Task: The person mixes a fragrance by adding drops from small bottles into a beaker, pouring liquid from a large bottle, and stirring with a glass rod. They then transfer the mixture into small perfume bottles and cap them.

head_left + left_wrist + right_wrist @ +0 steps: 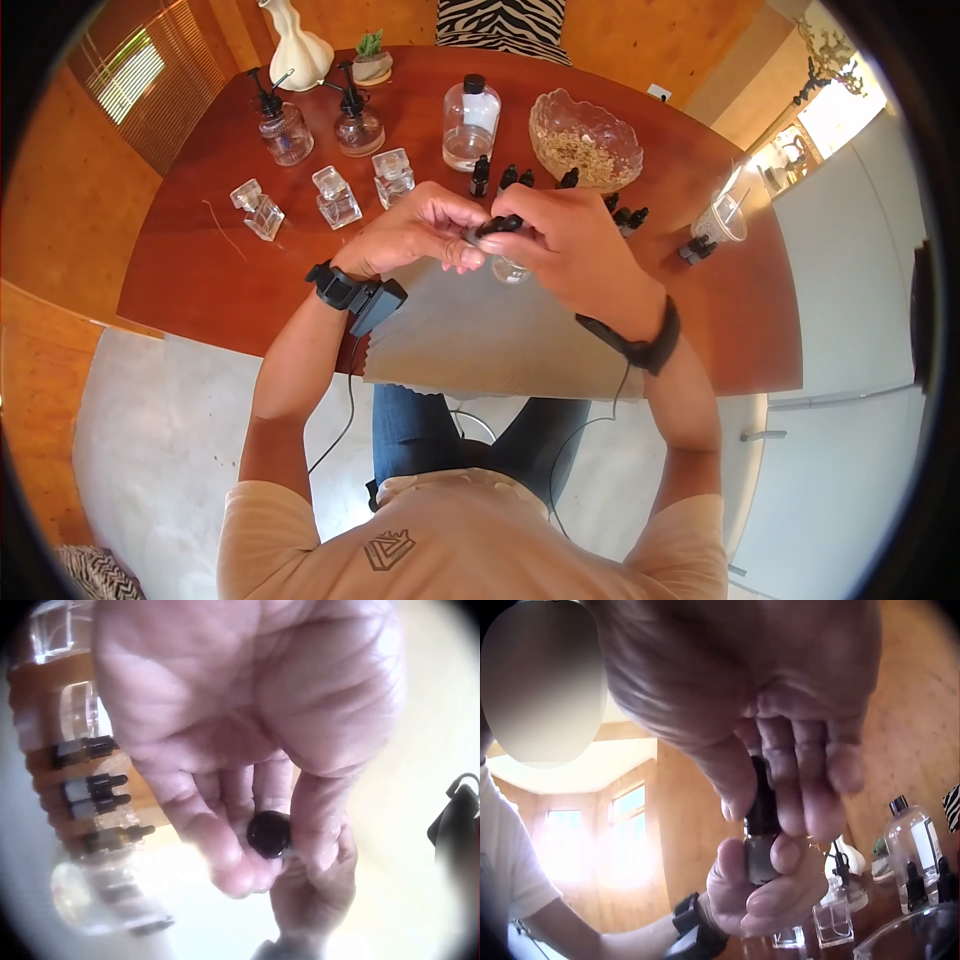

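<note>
At upper centre, a small bottle (pixel 761 861) is gripped by the left hand (pixel 425 230) and its black cap (pixel 762 810) is pinched by the right hand (pixel 585 240). The cap is seated; whether it is being loosened or tightened cannot be told. Clearance is judged tight above, where dark bottles (pixel 480 177) are grouped; room is afforded below, to the cloth's (pixel 480 345) edge.
</note>
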Demonstrator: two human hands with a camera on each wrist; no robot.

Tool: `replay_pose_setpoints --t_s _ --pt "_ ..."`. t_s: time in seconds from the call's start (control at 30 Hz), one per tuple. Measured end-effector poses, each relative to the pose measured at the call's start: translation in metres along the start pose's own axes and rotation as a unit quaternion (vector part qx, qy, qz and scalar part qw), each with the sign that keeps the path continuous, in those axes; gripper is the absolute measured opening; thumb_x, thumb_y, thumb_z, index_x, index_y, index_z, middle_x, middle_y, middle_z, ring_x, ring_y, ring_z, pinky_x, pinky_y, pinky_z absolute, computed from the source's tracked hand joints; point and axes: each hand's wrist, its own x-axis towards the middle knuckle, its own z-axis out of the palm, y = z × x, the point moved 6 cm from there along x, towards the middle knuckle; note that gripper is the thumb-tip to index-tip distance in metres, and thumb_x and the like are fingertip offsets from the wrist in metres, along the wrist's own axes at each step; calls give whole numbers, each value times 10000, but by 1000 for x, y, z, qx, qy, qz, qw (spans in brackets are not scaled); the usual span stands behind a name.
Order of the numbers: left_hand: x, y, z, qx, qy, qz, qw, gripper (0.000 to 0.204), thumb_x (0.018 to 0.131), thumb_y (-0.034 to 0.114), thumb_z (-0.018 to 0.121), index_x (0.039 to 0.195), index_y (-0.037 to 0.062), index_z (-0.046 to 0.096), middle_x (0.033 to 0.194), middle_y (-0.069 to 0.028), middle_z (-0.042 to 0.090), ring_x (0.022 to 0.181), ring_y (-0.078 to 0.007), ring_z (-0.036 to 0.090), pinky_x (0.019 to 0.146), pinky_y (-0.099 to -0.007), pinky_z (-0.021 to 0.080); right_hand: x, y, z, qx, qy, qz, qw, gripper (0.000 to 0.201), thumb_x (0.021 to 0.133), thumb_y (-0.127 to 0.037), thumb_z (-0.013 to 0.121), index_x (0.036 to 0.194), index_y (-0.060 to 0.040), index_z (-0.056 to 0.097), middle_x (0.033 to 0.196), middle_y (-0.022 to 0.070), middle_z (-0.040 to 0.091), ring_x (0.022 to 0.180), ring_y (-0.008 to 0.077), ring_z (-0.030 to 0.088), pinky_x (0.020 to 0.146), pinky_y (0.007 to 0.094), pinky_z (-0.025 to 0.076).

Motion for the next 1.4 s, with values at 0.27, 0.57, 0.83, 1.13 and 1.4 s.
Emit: replay_pose_setpoints --t_s 0.27,0.57,0.83,1.13,1.4 --pt "-1 0 -2 -33 13 -3 999 260 864 119 802 1086 -3 743 824 -15 704 699 -69 616 602 -233 472 -3 -3 -1 77 31 -46 995 155 824 -102 714 916 -3 636 728 181 615 674 396 623 597 418 494" --pt "6 -5 9 21 34 -18 999 378 943 182 704 1276 11 660 814 -28 701 702 -78 623 594 -220 454 -47 23 -26 45 147 90 984 134 823 -98 737 891 -9 663 759 196 647 660 364 647 585 402 498" --pt "0 6 -24 17 196 105 975 330 1030 240 591 1245 6 680 636 32 556 541 -33 472 498 -205 302 -202 150 -183 -188 194 395 878 99 805 -36 760 884 8 718 734 111 697 637 158 636 621 304 506" --pt "0 -8 -37 8 256 98 962 264 1021 216 610 1113 -8 716 634 19 554 542 -39 481 496 -206 315 -251 262 -196 -189 143 405 883 172 776 -56 784 932 -15 725 737 144 699 672 238 688 650 366 523" --pt "-2 -10 -42 18 293 112 949 238 1019 207 614 1065 -2 720 612 17 556 501 -34 461 460 -201 286 -247 261 -191 -197 150 369 896 302 758 -71 815 1038 -29 712 736 145 676 687 241 678 661 362 520"
